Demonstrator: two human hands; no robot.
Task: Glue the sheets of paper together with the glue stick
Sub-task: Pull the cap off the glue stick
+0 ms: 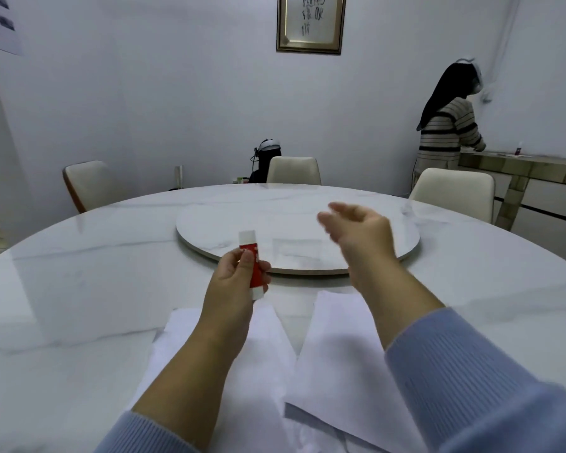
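A red and white glue stick (251, 263) is held upright in the left hand (234, 291), pinched between the thumb and the curled fingers, above the near part of the marble table (79, 289). Under the forearms two white sheets of paper (334, 348) are laid side by side, their inner edges overlapped. The right hand (360, 238) is raised over the round turntable (294, 243), blurred, its fingers loosely spread and nothing held in them.

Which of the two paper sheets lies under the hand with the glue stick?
The left sheet; the left hand holds the glue stick above it. The right sheet lies beside.
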